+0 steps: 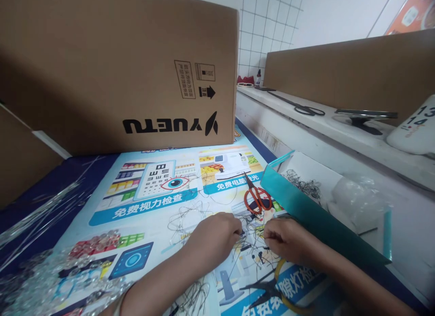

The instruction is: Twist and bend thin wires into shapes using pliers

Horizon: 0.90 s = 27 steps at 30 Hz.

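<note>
My left hand (219, 237) is closed in a pinch over the printed sheet, fingertips at a tangle of thin dark cords (252, 252) with small black pieces on them. Facing it a short way off, my right hand (287, 240) is also closed, with thin cord at its fingers. The exact strand in each grip is partly hidden. Just beyond the hands lie red-handled scissors (258, 200), blades pointing away. Nearer to me, below the right hand, is a blurred pair with yellow handles and dark blades, the second scissors (268, 291). More loose loops of cord (185, 218) lie by my left hand.
A teal box (302, 214) with dark wiry pieces and clear plastic bags stands right. Many clear beads (61, 275) spread at lower left. A large cardboard box (102, 80) blocks the back. Along the right wall, a ledge (282, 103) holds black scissors (307, 110) and a white container (414, 132).
</note>
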{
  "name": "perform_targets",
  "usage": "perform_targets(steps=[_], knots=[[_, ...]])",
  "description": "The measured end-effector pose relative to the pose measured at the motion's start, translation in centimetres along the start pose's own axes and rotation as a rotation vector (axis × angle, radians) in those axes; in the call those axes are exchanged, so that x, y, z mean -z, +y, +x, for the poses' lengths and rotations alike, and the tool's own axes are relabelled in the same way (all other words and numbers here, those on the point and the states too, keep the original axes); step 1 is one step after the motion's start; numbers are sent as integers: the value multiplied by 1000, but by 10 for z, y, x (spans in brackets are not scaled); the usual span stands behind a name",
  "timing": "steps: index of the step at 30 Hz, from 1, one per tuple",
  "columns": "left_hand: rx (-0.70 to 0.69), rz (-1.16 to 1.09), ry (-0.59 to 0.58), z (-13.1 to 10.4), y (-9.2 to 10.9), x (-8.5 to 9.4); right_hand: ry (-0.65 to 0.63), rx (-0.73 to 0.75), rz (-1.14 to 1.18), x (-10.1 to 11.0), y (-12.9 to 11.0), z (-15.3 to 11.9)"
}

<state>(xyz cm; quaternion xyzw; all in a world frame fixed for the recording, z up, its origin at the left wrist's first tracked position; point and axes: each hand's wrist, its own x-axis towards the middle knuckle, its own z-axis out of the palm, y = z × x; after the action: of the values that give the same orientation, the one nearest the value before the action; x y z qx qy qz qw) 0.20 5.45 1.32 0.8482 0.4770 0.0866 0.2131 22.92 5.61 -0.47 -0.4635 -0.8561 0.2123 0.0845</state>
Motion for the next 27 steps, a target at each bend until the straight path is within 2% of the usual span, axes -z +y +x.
perform_targets(steps=[6,16,23,27], knots=[[18,108,-59,26,-3,-14,-18,12,-36,1,2,1],[11,139,-54,29,-1,-19,-21,16,-51,2,1,2],[-89,32,98,20,6,-15,-9,25,-62,1,5,1],[-55,-98,139,13,7,-17,19,34,-35,1,2,0]])
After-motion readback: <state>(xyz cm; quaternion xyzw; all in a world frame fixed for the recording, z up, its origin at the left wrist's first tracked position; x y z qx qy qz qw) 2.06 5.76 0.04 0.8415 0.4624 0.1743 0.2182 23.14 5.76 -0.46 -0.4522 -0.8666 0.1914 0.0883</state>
